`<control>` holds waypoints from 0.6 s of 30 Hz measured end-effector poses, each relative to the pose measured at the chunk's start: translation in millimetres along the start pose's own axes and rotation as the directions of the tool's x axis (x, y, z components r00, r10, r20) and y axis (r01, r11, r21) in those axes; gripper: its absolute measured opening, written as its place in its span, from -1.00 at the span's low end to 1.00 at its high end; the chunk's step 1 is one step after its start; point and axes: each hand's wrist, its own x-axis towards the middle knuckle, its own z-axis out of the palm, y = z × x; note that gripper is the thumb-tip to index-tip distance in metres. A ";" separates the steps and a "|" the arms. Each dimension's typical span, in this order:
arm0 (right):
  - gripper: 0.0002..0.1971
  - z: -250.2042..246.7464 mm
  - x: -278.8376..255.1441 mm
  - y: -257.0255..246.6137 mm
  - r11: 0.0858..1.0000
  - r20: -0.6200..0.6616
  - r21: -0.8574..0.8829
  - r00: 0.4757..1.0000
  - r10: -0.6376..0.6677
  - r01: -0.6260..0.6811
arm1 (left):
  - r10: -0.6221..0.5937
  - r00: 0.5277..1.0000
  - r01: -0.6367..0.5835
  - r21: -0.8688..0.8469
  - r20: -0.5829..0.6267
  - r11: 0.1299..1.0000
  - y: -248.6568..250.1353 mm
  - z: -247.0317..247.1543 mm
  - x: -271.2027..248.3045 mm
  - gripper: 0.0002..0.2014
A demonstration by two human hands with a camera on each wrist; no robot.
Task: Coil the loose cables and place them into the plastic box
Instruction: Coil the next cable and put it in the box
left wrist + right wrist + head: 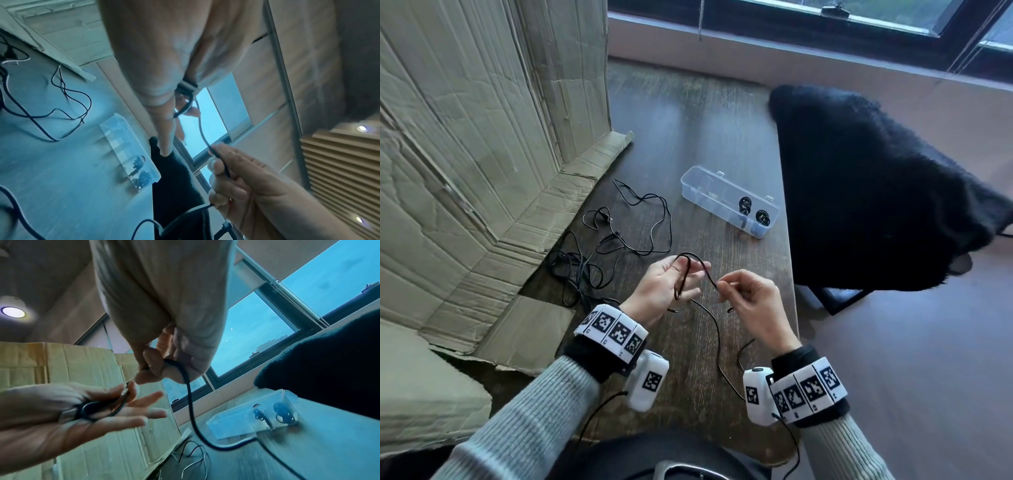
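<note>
A thin black cable (717, 329) runs between my two hands above the wooden table (688, 137). My left hand (681, 277) holds a few loops of it, pinned by the thumb while the fingers lie fairly straight (102, 408). My right hand (726, 287) pinches the same cable (190, 395) just to the right of the loops, and the rest hangs down toward my lap. A clear plastic box (705, 188) lies open further back, with two coiled cables (745, 204) at its right end. More loose cables (571, 267) lie tangled to the left.
Flattened cardboard (482, 137) leans along the left side and covers part of the table. A black fuzzy chair (876, 192) stands close to the table's right edge (789, 260). A window sill runs along the far wall.
</note>
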 end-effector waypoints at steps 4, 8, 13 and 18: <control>-0.81 17.7 -14.1 2.7 0.997 0.051 -0.008 0.996 -0.076 0.077 | 0.022 0.997 -0.033 -0.166 -0.072 0.986 0.8 8.5 0.4 -0.72; -0.68 29.7 -26.4 -0.6 0.982 0.144 -0.018 0.973 -0.182 0.186 | 0.066 0.988 -0.082 -0.114 -0.139 0.990 -0.2 7.7 3.7 -0.76; -0.82 34.9 -33.3 2.6 0.993 0.158 -0.069 0.984 -0.088 0.100 | 0.039 0.973 -0.101 -0.267 -0.229 0.958 4.9 10.7 7.1 -0.79; -0.95 19.2 -27.4 8.7 0.987 0.122 -0.143 0.991 -0.061 0.078 | 0.095 0.986 -0.098 -0.011 -0.134 0.995 -0.5 0.0 8.4 -0.79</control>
